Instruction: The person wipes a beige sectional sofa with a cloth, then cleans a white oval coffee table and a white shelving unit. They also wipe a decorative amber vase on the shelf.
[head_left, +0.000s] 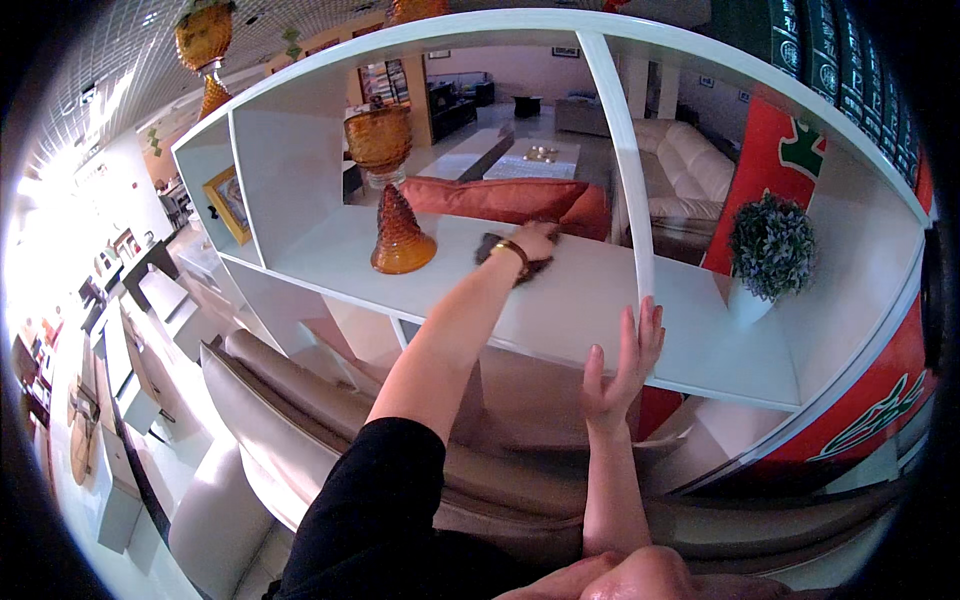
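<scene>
My left hand (535, 241) presses a dark cloth (489, 249) onto the white shelf board (577, 300) of an open-backed shelving unit. Its fingers are bunched over the cloth, partly hiding it, and a bracelet circles the wrist. Left of it on the same board stands an amber glass ornament (394, 217) with a cone-shaped foot and a cup-like top. My right hand (624, 367) is raised with fingers spread at the lower end of the white upright divider (619, 142); whether it touches the divider I cannot tell. Nothing is in that hand.
A potted plant (772, 247) in a white pot occupies the right compartment. At far left leans a gold picture frame (229, 204). Another amber ornament (204, 45) rises above the unit's top. An orange cushion (495, 199) lies behind the shelf, and a beige sofa (277, 420) runs below.
</scene>
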